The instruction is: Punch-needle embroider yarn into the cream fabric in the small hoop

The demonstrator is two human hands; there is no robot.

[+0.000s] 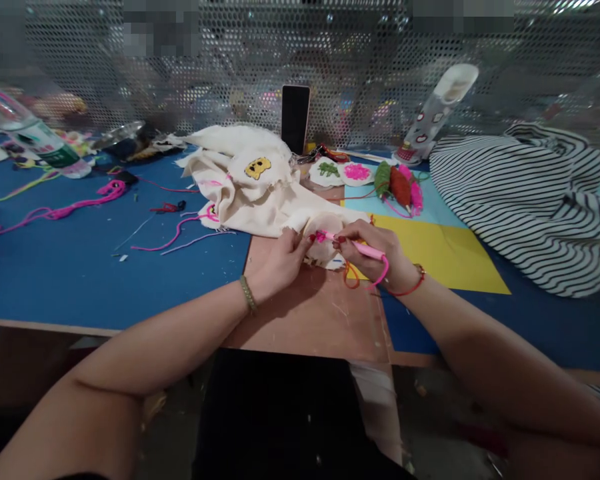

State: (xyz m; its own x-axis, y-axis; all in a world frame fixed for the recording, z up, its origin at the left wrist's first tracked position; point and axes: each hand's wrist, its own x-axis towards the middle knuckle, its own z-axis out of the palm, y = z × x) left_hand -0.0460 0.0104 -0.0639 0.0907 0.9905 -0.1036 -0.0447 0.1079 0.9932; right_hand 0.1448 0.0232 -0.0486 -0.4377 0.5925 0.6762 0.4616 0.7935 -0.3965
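My right hand (375,250) grips a pink punch needle (367,251), with pink yarn looping out of its back end. Its tip meets a small patch of pink stitches (321,236) on the cream cloth (270,210). Pinched in my left hand (287,257) is the edge of the round, taut part of that cloth; any hoop under it is hidden. An orange yarn loop (351,275) hangs below the cloth, near my right hand. Farther back, the same pile of cloth carries a yellow embroidered animal face (258,168).
Green, rust and pink yarn bundles (400,185) lie beside round embroidered patches (356,173). A phone (295,119) stands upright behind the cloth. Left are a plastic bottle (45,143) and pink yarn (70,208); right, a striped cloth (535,207), yellow sheet (450,257) and clear cylinder (437,110).
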